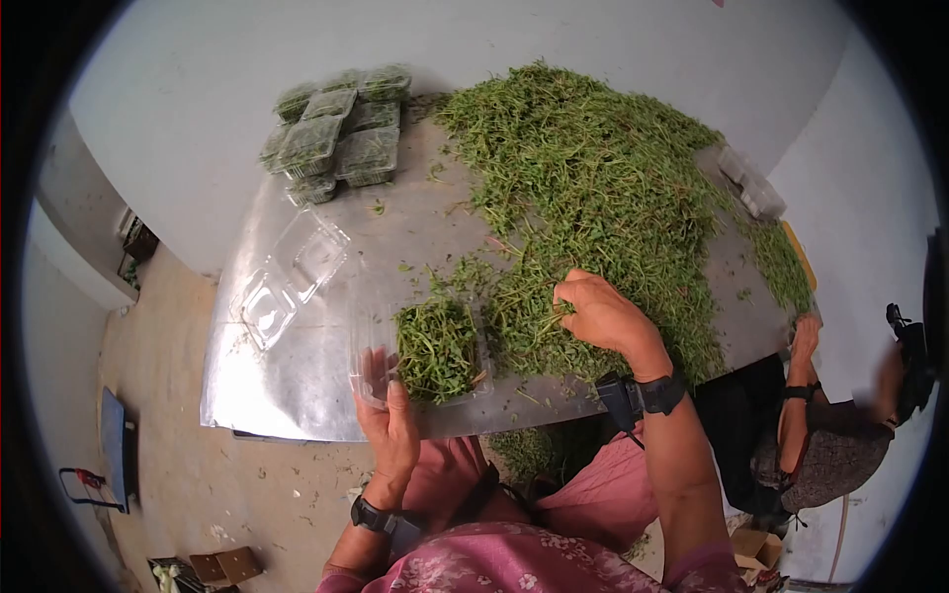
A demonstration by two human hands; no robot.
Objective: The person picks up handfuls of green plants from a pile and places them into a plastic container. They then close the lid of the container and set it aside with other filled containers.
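My left hand [391, 425] grips the near left side of a clear plastic clamshell box [482, 381], its fingers showing through the plastic and its thumb at the near edge. Leafy green stems [435, 351] fill the box, which sits at the table's near edge. My right hand [601, 314] is closed in a pinch on a few green sprigs [563, 308], at the near left part of a large heap of cut greens [603, 178]. The right fingertips are partly hidden by the hand itself.
Filled clear boxes [341, 133] are stacked at the metal table's [425, 227] back left. An open box [306, 252] lies left of mine. Pale plastic containers [753, 185] stand at the right. Another person's hand [806, 334] rests near the right edge. A blue cart [117, 450] stands on the floor.
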